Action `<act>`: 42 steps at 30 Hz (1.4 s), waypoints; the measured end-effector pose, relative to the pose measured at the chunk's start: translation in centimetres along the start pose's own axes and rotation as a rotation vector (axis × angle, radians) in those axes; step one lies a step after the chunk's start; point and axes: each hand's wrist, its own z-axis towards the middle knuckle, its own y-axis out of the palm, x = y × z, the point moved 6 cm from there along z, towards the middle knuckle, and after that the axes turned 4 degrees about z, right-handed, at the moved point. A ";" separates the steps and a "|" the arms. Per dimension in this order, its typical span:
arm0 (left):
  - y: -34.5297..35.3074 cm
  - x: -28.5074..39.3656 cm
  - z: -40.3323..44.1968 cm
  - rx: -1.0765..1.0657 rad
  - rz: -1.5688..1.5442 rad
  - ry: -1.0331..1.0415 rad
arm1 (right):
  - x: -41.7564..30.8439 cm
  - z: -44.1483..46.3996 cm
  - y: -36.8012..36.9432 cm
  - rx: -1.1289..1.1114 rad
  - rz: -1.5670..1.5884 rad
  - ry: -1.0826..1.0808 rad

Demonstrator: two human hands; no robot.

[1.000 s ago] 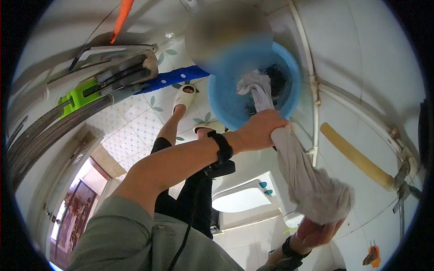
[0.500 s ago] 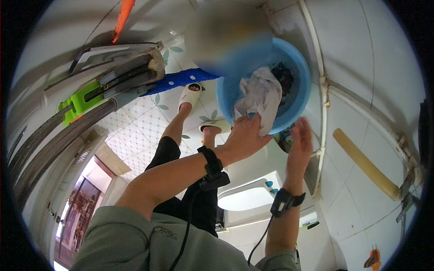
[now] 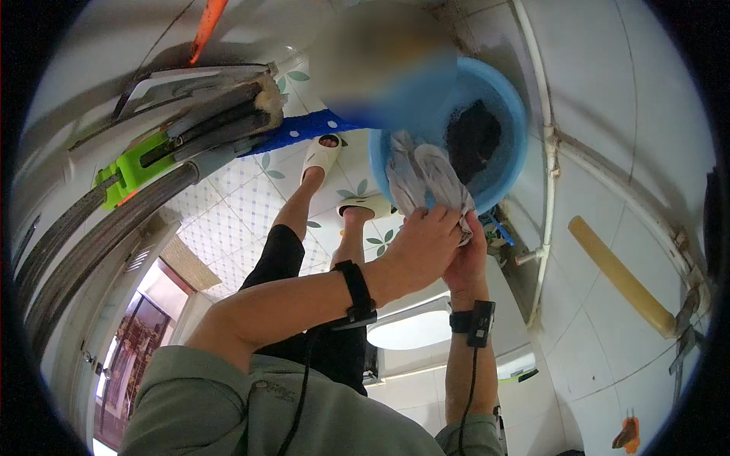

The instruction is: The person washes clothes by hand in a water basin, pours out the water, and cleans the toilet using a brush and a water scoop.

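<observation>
A wet whitish cloth (image 3: 431,169) hangs over the near rim of the blue basin (image 3: 518,156), its far part lying inside. My left hand (image 3: 426,245) is closed on the near end of this cloth. Close against it on the right, my right hand (image 3: 468,262) also grips the bunched end, with its fingers partly hidden behind the cloth and the left hand. In the basin's water lies a dark, crumpled cloth (image 3: 473,139), which neither hand touches. A blurred patch covers the basin's upper left part.
Mop handles with a green clip (image 3: 137,169) and a blue strip (image 3: 304,131) lie to the left. White pipes (image 3: 549,190) run along the tiled wall at right, near a yellowish tube (image 3: 620,275). Below my hands is a white fixture (image 3: 411,328). My slippered feet (image 3: 323,156) stand on patterned tiles.
My right hand has come in from the basin's right side and taken hold of the whitish cloth beside my left hand. The cloth is drawn narrower and nearer me, exposing more of the dark cloth.
</observation>
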 end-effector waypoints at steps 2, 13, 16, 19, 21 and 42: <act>0.9 -0.2 -0.3 -0.081 0.093 0.012 | 0.4 0.2 0.0 0.016 -0.021 0.027; -0.2 -0.6 -2.8 -0.092 0.001 -0.010 | -0.2 -0.5 2.7 0.113 -0.252 -0.097; -1.5 -0.7 -4.3 0.002 -0.091 0.030 | -1.8 -0.9 4.3 0.117 -0.425 -0.213; -2.6 -0.9 -4.7 0.076 -0.175 0.042 | -3.1 -2.2 8.9 0.047 -0.586 -0.269; -3.3 -0.9 -4.5 0.131 -0.207 0.042 | -4.0 -2.3 10.7 0.042 -0.620 -0.369; 5.5 -9.9 -9.1 -0.213 -0.325 -0.222 | -4.3 24.2 -6.3 0.327 -2.134 -0.302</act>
